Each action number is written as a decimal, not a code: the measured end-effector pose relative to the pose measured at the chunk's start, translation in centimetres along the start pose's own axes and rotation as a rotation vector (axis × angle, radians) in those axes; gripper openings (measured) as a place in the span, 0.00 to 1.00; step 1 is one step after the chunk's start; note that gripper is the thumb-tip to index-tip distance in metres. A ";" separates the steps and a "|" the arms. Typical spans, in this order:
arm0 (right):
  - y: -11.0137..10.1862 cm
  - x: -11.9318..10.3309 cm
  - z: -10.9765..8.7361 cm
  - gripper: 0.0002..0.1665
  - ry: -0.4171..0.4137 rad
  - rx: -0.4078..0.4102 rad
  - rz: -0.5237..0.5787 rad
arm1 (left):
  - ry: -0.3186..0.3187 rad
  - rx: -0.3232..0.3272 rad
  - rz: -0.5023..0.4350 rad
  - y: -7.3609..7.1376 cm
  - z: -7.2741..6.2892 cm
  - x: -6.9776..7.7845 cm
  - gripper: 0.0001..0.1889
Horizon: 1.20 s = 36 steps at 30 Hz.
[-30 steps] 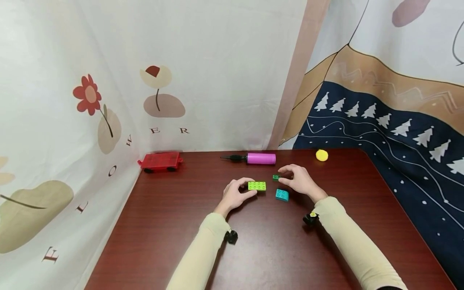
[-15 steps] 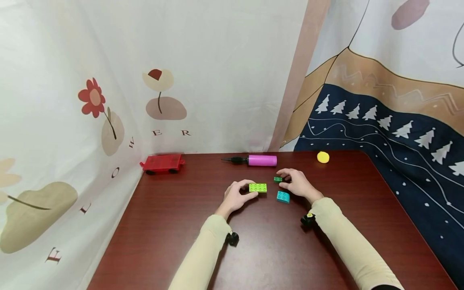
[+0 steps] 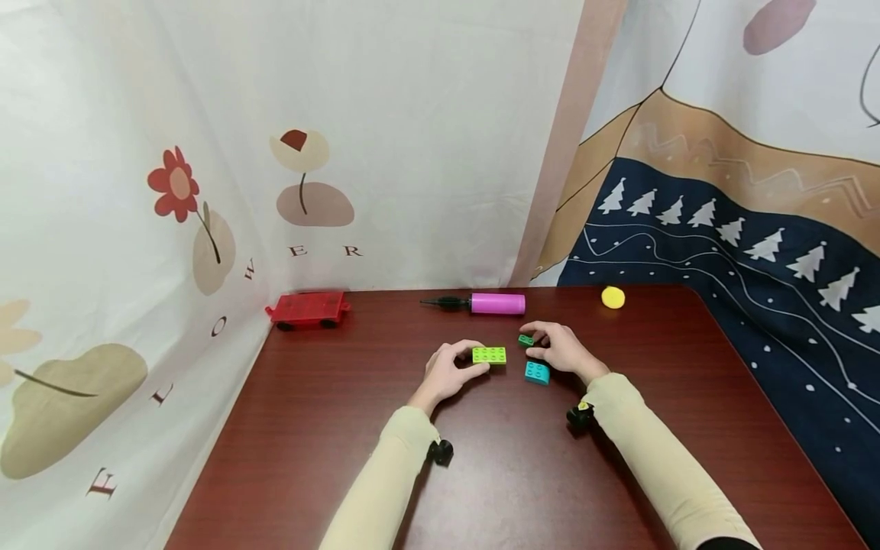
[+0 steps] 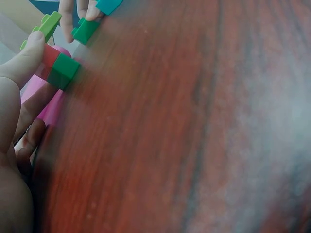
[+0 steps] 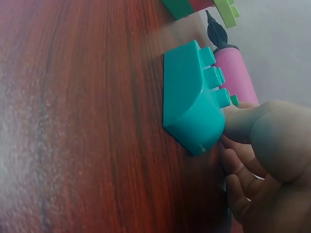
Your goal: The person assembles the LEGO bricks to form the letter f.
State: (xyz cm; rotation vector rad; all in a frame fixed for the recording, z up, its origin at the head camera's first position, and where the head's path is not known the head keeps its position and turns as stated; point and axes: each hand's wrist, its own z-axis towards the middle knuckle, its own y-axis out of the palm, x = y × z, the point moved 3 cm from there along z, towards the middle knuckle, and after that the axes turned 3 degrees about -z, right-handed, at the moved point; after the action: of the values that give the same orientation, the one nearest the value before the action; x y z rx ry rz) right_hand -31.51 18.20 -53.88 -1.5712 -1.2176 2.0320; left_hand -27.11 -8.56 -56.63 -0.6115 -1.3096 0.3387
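My left hand [image 3: 447, 373] pinches a lime green toy brick [image 3: 489, 355] between thumb and fingers. In the left wrist view a red brick [image 4: 49, 56] and a green brick [image 4: 63, 72] sit below it, as one stack. To the right, my right hand [image 3: 565, 351] has its thumb and forefinger around a small dark green brick [image 3: 525, 340], which sits slightly turned on the table. A teal brick [image 3: 537, 373] with one rounded end lies just in front of the right thumb; the right wrist view shows it close up, hiding most of the small brick.
Behind the hands lies a pink pump [image 3: 498, 304] with a black nozzle. A red toy wagon [image 3: 308, 309] stands at the back left. The yellow round object [image 3: 613, 297] rests near the back right edge of the brown table [image 3: 509, 466]. Printed curtains hang behind.
The small green brick has turned a little between the right fingers, and the right hand has shifted slightly left. My left hand keeps its hold on the stack.
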 end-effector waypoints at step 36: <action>0.1 0.1 0.2 0.24 0.104 0.152 0.109 | -0.014 -0.011 0.001 0.0 0.0 0.0 0.19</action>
State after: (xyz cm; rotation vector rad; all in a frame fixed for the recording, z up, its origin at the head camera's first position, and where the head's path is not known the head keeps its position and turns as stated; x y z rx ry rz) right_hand -31.76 18.12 -53.98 -1.6788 -0.9362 2.0270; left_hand -27.15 -8.56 -56.62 -0.6199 -1.3248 0.3376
